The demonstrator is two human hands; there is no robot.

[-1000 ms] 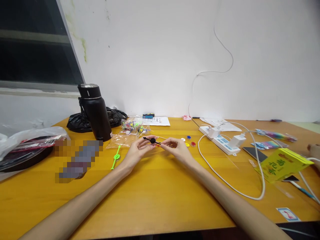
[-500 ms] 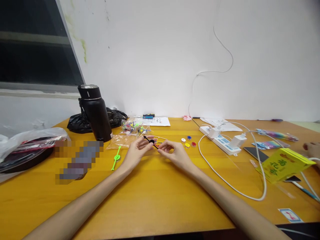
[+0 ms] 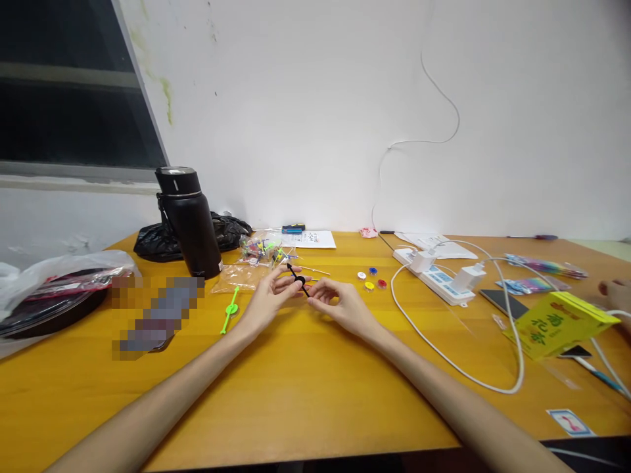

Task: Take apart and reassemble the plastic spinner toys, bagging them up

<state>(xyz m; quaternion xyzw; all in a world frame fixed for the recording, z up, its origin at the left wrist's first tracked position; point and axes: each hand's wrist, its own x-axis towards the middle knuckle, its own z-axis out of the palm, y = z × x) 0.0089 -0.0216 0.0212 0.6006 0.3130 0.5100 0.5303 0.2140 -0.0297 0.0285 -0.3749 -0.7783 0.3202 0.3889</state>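
Observation:
A black arrow-shaped spinner (image 3: 290, 270) with a round hub is held above the table, its point tilted up and to the left. The thumb and fingers of my left hand (image 3: 269, 297) pinch it around the hub. At its lower tail end, the thumb and forefinger of my right hand (image 3: 345, 305) close on it. To the left of my left hand lies a green arrow spinner (image 3: 230, 309) on a round base. White (image 3: 361, 276), blue (image 3: 373, 271), yellow (image 3: 369, 287) and red (image 3: 382, 284) round pieces sit beyond my right hand.
A black bottle (image 3: 192, 226) stands at the left behind a pixelated object (image 3: 162, 312). Clear bags with small coloured parts (image 3: 263, 249) lie at the back. A power strip (image 3: 438, 281) with looping white cables and a yellow box (image 3: 562, 323) occupy the right, near another person's hand (image 3: 616, 292).
The black spinner has turned slightly so that its point stands steeper. Both hands stay nearly in the same place.

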